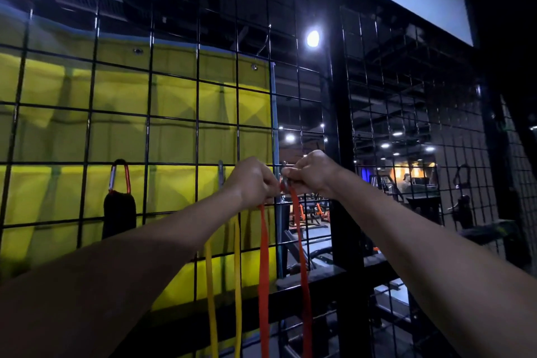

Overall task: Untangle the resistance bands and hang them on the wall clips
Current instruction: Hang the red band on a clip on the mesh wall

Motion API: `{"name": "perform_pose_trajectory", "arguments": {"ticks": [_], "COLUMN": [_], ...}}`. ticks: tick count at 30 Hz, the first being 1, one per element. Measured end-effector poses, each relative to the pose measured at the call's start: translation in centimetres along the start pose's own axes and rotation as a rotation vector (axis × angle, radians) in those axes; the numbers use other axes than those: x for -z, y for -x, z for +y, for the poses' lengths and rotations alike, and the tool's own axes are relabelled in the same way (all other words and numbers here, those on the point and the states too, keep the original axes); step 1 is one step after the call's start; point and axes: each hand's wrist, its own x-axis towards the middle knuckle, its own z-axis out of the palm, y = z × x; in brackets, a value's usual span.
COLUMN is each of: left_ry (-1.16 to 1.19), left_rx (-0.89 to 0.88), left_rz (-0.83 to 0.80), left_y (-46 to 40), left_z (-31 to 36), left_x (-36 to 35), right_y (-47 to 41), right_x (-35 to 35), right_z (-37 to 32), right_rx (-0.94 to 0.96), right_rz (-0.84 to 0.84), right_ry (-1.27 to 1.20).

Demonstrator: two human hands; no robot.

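Both hands are raised to a black wire grid wall [174,119]. My left hand [253,180] grips the top of an orange resistance band [263,270], whose two strands hang straight down. My right hand [311,173] pinches a small metal clip [284,176] on the grid, right at the orange band's top. A yellow resistance band [237,276] hangs beside it from a silver clip [220,171], its two strands partly hidden behind my left forearm. The hands nearly touch.
An orange carabiner [119,176] holds a black strap [119,213] on the grid to the left. A yellow tarp [122,131] covers the back of the grid. A black post [343,183] divides the panels; another dark clip [462,174] hangs at right.
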Motion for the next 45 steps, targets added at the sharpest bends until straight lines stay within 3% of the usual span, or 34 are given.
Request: {"name": "perform_pose_trajectory", "arguments": {"ticks": [8,14,24,31,37,40,45], "left_ry": [0.110,0.181,0.175,0.186,0.223,0.187,0.191], "left_rx": [0.138,0.167,0.174,0.125,0.165,0.221,0.193], "left_rz": [0.060,0.101,0.081,0.042,0.068,0.037,0.128], "left_y": [1.5,2.2,1.3,3.0,5.7,8.4,12.5], "left_z": [0.6,1.2,1.7,1.5,1.3,1.9,1.7], "left_x": [-2.1,-3.7,-5.0,-5.1,-6.1,-8.0,-9.8], "right_y": [1.2,2.2,2.2,4.1,7.5,10.2,13.8], "right_x": [-1.0,-0.9,-1.8,-1.0,-0.9,-1.1,-1.4], "right_z": [1.6,3.5,3.9,5.1,7.1,9.7,13.4], "right_rx": [-0.011,-0.005,0.015,0.059,0.089,0.061,0.035], "right_rz": [-0.005,0.012,0.227,0.140,0.100,0.096,0.137], "right_ry": [-0.241,-0.182,-0.224,-0.280,-0.190,-0.021,0.109]}}
